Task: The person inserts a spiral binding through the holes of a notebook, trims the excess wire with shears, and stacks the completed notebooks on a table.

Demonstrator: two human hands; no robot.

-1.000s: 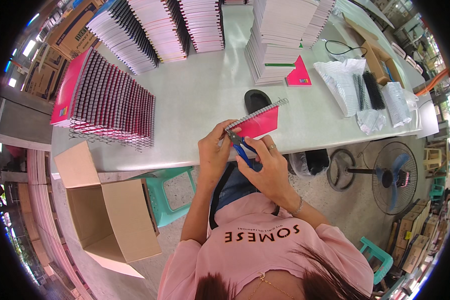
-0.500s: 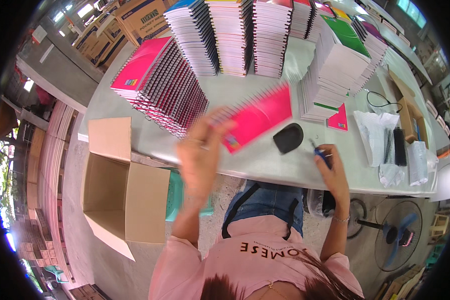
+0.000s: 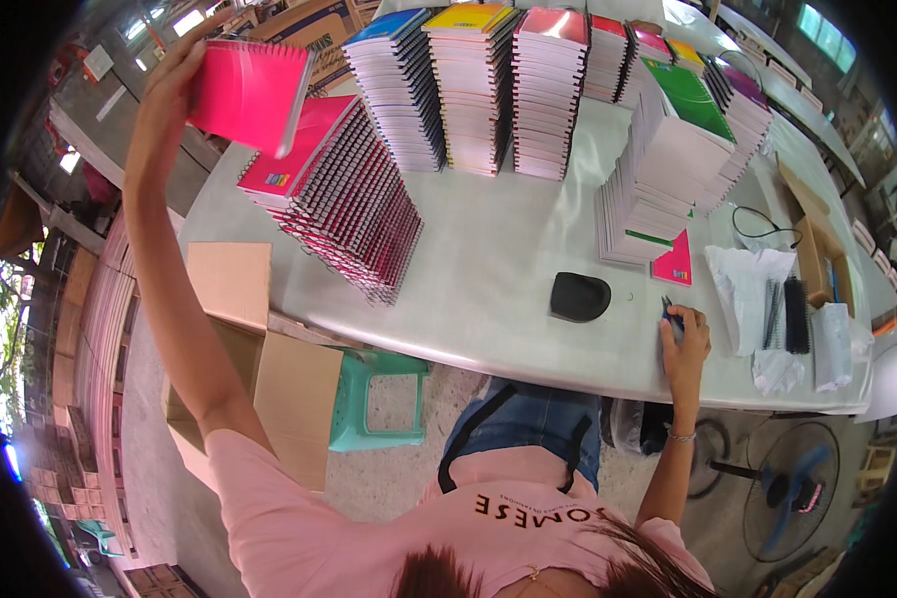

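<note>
My left hand (image 3: 169, 85) is stretched far out to the upper left and holds a pink spiral notebook (image 3: 249, 95) above a leaning stack of pink spiral notebooks (image 3: 344, 204) on the white table (image 3: 488, 289). My right hand (image 3: 683, 339) rests on the table near its front edge, closed on a small blue-handled tool (image 3: 670, 311). A black oval pad (image 3: 579, 296) lies just left of that hand.
Tall stacks of spiral notebooks (image 3: 528, 90) line the back of the table, with a green-topped stack (image 3: 668, 169) at right. Plastic bags and black binding coils (image 3: 782, 314) lie at far right. An open cardboard box (image 3: 259, 369) and a green stool (image 3: 379, 399) stand below the table.
My left hand has carried the pink notebook from the table's middle out to the upper left, over the pink stack. My right hand stayed by the front edge with the tool.
</note>
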